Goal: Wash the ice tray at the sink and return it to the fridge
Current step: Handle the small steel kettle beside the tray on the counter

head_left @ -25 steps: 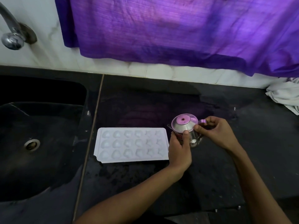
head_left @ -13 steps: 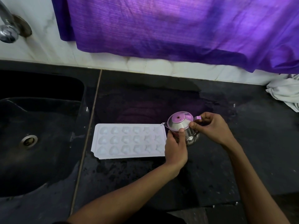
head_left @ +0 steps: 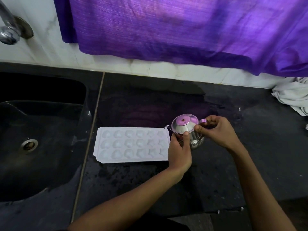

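A white ice tray (head_left: 132,145) with shaped cells lies flat on the black counter (head_left: 150,100), just right of the sink (head_left: 41,130). At the tray's right end stands a small steel kettle (head_left: 186,129) with a domed lid and a short spout pointing toward the tray. My left hand (head_left: 179,151) wraps the kettle's near side, thumb up on its body. My right hand (head_left: 215,130) pinches the kettle's handle and lid edge from the right. Neither hand touches the tray.
A chrome tap (head_left: 8,29) juts from the white wall over the sink, whose drain (head_left: 30,145) shows at left. A purple cloth (head_left: 183,30) hangs along the back wall. A crumpled white cloth (head_left: 293,95) lies at the counter's right edge. The counter looks wet.
Both hands and the kettle have stayed together beside the tray; only the camera view has shifted slightly. The tray has not moved.
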Action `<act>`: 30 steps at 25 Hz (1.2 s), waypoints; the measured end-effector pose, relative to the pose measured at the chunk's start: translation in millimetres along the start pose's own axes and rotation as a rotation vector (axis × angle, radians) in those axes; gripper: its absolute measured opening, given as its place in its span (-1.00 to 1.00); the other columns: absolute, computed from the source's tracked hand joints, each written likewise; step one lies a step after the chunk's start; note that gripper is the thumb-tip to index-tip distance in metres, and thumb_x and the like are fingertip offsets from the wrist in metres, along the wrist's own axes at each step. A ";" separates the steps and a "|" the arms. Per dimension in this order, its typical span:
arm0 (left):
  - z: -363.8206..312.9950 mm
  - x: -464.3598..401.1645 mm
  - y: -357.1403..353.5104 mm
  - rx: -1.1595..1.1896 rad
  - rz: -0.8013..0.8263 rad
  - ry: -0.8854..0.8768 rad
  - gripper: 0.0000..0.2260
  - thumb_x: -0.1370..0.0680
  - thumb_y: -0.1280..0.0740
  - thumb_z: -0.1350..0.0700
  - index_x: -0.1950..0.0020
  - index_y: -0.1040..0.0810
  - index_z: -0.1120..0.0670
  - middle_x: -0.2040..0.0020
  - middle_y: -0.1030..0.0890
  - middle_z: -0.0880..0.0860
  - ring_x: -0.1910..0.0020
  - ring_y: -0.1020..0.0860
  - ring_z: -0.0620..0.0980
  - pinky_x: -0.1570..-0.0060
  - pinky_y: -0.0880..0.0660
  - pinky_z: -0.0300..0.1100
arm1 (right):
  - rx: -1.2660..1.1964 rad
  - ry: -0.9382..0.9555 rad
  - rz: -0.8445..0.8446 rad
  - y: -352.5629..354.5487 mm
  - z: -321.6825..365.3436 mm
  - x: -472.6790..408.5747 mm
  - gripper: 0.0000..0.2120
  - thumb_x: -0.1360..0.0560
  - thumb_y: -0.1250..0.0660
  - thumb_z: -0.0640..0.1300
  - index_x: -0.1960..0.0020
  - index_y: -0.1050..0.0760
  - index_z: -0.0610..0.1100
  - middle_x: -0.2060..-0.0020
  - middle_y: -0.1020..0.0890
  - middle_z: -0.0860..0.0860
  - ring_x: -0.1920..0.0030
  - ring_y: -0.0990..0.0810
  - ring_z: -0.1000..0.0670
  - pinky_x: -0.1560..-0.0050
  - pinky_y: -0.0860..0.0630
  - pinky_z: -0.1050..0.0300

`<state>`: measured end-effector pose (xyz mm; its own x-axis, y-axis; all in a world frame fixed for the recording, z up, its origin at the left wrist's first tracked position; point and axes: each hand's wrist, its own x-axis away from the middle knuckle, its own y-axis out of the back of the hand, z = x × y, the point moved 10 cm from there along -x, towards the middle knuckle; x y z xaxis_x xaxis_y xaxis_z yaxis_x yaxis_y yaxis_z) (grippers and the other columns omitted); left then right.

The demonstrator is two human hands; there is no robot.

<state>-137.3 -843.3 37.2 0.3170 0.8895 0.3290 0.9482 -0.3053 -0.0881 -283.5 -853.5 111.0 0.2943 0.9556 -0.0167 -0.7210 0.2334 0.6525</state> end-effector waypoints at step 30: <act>15.9 22.8 -5.0 0.056 0.010 -0.058 -0.58 -0.59 -0.15 -0.12 -0.37 -0.36 0.06 -0.22 -0.53 -0.03 -0.11 -0.47 -0.17 0.15 -0.32 -0.60 | 0.007 -0.014 0.021 4.1 5.6 33.8 -0.45 -0.12 -0.44 0.26 0.18 -0.57 -0.19 0.26 -0.70 -0.01 0.17 -0.67 -0.03 -0.01 -0.58 -0.15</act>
<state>-134.5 -816.1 30.3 0.3252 0.9055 0.2726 0.9443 -0.2959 -0.1438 -273.0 -821.3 117.3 0.2880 0.9576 0.0075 -0.7226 0.2122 0.6579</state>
